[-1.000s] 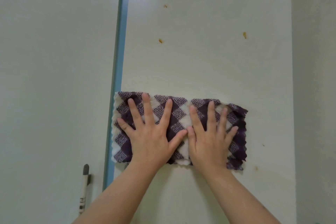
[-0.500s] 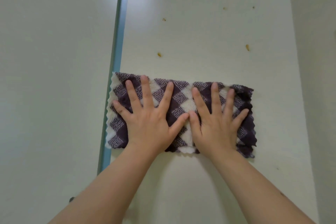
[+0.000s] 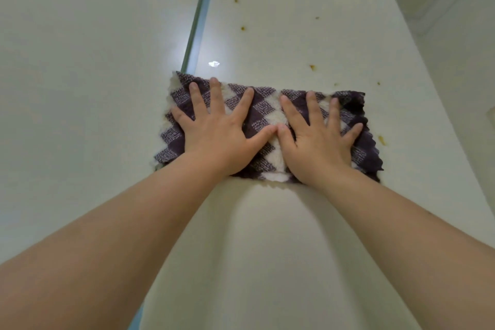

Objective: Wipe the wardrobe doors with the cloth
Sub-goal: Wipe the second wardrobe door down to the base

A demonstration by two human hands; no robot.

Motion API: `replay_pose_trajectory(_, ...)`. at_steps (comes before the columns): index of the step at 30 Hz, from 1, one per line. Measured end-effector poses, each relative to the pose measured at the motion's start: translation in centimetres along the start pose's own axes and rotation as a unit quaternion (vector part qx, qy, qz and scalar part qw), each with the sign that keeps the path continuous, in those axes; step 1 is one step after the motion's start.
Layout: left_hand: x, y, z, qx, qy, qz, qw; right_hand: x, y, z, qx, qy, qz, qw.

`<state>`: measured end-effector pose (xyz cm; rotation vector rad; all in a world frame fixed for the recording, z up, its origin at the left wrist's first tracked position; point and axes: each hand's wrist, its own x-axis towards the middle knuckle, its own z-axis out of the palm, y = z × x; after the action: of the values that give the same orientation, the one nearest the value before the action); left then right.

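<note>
Now the purple-and-white checked cloth (image 3: 267, 128) has travelled up the right wardrobe door (image 3: 281, 222), its left edge still at the blue-green door gap (image 3: 199, 19). Left hand (image 3: 217, 134) and right hand (image 3: 318, 139) stay flat, fingers spread, thumbs touching. Orange-brown spots (image 3: 312, 67) wait above; the top edge is close.

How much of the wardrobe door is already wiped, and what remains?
Below the cloth the door looks spotless. Both the left hand and right hand press the cloth flat. Brown spots above and beside it remain.
</note>
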<state>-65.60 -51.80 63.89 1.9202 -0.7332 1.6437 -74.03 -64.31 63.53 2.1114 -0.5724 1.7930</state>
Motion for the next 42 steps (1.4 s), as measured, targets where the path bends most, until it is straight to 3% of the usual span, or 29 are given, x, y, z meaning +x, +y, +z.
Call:
replay_pose_trajectory(18, 18.0, -0.5, -3.1, 0.014, -0.002, 0.051, 0.999, 15.6, -1.3, -2.6, 0.025, 0.02, 0.028, 0.999)
replay_pose_trajectory(34, 22.6, -0.3, -4.0, 0.033, 0.027, 0.121, 0.992, 18.2, -0.9, -3.0, 0.035, 0.04, 0.015, 0.998)
replay_pose_trajectory(42, 21.7, 5.0, -3.0, 0.058, 0.006, 0.218, 0.974, 16.3, 3.8, -3.0, 0.027, 0.043, 0.081, 0.995)
